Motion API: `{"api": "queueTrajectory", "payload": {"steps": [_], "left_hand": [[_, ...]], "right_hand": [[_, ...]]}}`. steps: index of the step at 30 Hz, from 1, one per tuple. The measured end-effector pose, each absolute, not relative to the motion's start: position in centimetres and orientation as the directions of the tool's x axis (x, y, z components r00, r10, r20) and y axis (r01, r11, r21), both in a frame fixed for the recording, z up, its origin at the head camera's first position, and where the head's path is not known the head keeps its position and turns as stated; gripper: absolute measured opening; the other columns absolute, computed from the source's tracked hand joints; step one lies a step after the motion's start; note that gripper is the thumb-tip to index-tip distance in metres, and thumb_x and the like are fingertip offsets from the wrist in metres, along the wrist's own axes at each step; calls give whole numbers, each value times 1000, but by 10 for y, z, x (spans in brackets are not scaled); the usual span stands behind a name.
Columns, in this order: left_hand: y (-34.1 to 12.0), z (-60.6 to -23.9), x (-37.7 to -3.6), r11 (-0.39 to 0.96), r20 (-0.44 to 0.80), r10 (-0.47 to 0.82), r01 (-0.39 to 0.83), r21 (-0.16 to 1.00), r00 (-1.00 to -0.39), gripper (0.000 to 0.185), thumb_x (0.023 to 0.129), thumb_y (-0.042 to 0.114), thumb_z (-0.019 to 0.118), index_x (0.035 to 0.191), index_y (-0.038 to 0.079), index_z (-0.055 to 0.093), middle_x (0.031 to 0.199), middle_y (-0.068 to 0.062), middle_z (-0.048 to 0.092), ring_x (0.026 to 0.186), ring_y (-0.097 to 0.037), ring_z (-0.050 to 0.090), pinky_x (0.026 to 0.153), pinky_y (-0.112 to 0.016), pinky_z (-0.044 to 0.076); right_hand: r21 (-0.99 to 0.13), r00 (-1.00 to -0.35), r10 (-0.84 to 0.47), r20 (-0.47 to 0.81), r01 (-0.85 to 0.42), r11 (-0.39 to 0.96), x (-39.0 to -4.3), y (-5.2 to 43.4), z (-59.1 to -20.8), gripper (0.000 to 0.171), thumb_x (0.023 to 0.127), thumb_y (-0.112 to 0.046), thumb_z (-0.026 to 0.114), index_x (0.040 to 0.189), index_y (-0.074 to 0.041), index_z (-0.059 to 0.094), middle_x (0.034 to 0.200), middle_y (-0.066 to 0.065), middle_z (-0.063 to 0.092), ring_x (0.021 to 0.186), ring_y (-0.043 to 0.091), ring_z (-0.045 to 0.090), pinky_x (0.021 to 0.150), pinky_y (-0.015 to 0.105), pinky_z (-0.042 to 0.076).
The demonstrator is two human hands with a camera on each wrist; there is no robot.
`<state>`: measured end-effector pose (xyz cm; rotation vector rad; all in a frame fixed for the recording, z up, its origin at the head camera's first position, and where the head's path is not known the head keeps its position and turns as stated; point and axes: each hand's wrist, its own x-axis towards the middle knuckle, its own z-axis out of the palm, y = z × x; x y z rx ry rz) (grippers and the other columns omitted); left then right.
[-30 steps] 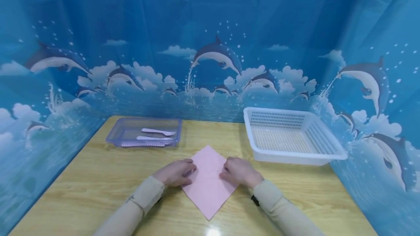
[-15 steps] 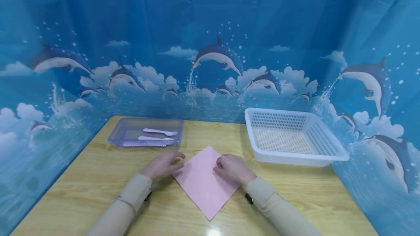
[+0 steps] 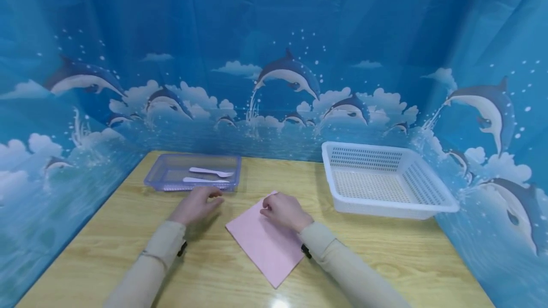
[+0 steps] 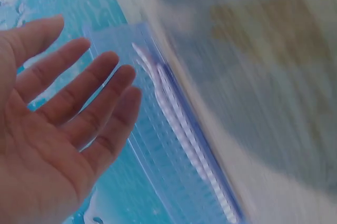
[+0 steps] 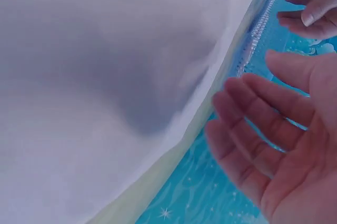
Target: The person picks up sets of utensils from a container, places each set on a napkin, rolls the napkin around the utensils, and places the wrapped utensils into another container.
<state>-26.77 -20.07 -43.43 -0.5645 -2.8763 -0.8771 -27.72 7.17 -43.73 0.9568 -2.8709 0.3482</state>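
Pink napkin (image 3: 265, 239): lies flat mid-tabletop (image 3: 385, 260) as a diamond, long axis corner to corner, far tip pointing away from the person. Right hand (image 3: 283, 210) rests on that tip, fingers loose. Left hand (image 3: 196, 204), fingers spread, hovers empty just before blue tray (image 3: 167, 182). Risk: one-sided pressure could skew or crease the sheet.

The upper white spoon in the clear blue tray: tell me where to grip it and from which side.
Pinch the upper white spoon by its slim handle, the left part, coming from above over the near wall of the clear blue tray. It lies flat, bowl to the right, with a second utensil close in front. The left hand is nearest and open.
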Motion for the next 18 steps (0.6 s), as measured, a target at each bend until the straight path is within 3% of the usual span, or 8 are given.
{"api": "queueTrajectory", "payload": {"steps": [8,14,18], "left_hand": [[-217,-424,-283,807,268,242,347,478,-932,15,93,14,64,97,3,73,89,-9,73,81,-23,67,80,-46,54],[-223,-424,-290,842,310,154,289,455,-938,17,94,16,62,92,4,73,82,-6,72,73,-21,64,71,-44,53],[-222,-423,-296,854,369,90,262,449,-925,19,93,16,61,83,4,72,75,-7,70,68,-23,62,65,-43,51]], "right_hand": [[-214,-779,-581,238,-625,751,-296,32,-437,16,94,-17,64,105,-13,75,98,0,75,90,14,69,80,28,57],[-202,-764,-554,331,-631,749,-306,8,-438,17,95,-14,60,104,-14,76,92,-1,71,83,13,66,71,27,55],[-207,-770,-522,366,-614,762,-312,-2,-436,25,93,-13,64,118,-15,69,107,2,68,94,16,65,77,29,56]]}}
